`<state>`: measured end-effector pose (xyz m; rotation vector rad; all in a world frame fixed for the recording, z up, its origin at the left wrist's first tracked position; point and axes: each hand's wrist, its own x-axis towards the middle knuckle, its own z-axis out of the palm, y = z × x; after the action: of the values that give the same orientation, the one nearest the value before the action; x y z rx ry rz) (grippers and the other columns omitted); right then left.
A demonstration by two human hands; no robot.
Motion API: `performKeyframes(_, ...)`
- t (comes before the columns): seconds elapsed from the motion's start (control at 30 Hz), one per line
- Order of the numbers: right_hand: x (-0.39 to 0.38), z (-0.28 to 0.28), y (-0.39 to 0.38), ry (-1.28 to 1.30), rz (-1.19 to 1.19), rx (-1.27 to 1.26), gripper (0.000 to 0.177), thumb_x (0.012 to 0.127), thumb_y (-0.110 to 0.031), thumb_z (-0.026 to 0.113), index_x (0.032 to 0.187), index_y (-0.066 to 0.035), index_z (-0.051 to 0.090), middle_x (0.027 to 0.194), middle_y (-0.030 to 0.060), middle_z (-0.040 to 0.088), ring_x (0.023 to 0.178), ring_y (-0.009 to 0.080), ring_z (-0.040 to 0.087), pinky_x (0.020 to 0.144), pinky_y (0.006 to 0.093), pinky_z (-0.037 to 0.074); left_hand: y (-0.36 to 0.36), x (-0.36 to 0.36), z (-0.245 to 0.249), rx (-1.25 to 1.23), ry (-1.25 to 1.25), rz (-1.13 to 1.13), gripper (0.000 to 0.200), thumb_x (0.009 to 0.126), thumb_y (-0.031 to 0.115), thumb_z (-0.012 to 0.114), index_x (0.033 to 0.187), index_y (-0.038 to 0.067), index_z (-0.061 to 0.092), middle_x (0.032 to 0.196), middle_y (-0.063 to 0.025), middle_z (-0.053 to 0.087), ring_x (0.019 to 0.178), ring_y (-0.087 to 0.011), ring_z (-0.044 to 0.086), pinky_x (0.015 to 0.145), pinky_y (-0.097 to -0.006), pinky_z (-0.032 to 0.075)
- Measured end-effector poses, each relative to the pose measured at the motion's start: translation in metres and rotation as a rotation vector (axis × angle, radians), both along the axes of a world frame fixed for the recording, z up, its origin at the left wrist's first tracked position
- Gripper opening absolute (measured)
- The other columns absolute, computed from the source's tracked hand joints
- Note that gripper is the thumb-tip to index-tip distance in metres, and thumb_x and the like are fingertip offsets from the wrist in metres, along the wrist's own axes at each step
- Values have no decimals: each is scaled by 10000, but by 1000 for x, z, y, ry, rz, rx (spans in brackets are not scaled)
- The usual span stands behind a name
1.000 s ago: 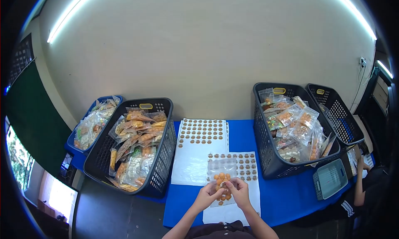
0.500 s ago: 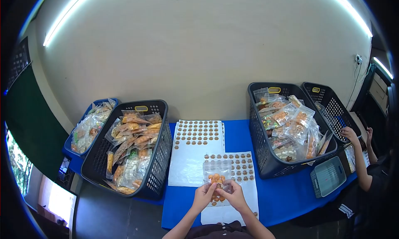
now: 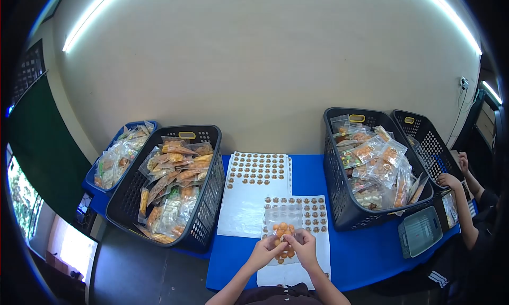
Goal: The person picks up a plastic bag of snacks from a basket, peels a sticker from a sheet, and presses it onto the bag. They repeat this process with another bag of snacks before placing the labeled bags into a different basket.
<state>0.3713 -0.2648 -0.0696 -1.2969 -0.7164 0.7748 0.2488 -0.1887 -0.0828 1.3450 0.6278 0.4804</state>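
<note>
Between my two hands is a clear zip bag [image 3: 283,214] of round orange snacks, above a sheet of round stickers [image 3: 317,208]. My left hand [image 3: 265,252] grips the bag's left side, fingers closed and thumb on its front. On the right side my right hand [image 3: 303,247] is closed round the bag too. Both thumbs meet over a small brown sticker at the bag's middle, which they mostly cover. Behind lies another sheet of stickers [image 3: 252,199], its lower part bare white backing.
A dark basket [image 3: 204,207] of filled bags stands left, with a blue basket [image 3: 101,185] beyond. To the right are another full dark basket [image 3: 339,199], a second dark basket [image 3: 424,130] and a grey-green tray [image 3: 421,232]. A co-worker's hands [image 3: 450,182] are at the far right.
My thumbs have closed in over the sticker, which showed more clearly before. The view has shifted slightly. The co-worker's hands have moved beside the far right basket.
</note>
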Motion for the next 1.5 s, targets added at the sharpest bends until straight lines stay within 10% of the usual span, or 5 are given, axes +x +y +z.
performKeyframes(0.27, 1, -4, -2, 62, -70, 71, 118, 807, -98, 624, 752, -7, 574, 669, -2, 572, 589, 28, 485, 533, 175, 377, 7, -7, 4, 37, 30, -160, 378, 826, 168, 605, 1120, -38, 489, 897, -56, 614, 848, -104, 587, 712, -226, 481)
performKeyframes(0.77, 0, -3, -4, -6, 163, 34, 233, 788, -94, 642, 967, 10, 537, 834, 24, 565, 742, 57, 525, 645, 196, 430, 0, 1, 18, -99, -41, 196, 301, 861, 278, 559, 896, -18, 600, 771, -40, 625, 624, -56, 576, 488, -179, 452)
performKeyframes(1.2, 23, 15, 2, 25, 63, 245, 100, 779, -58, 635, 846, 14, 625, 796, 25, 575, 728, 81, 549, 673, 207, 430, 2, -8, 34, 157, 160, -244, 355, 869, 296, 529, 1090, 19, 546, 820, -60, 642, 679, -102, 611, 537, -210, 482)
performKeyframes(1.5, 6, 23, 10, -114, 26, 231, 10, 754, 16, 625, 758, 8, 628, 756, 28, 551, 703, 78, 528, 648, 200, 403, 14, 10, 36, 221, -173, 250, 128, 796, 104, 628, 873, 3, 638, 771, -35, 639, 685, -71, 586, 613, -193, 451)
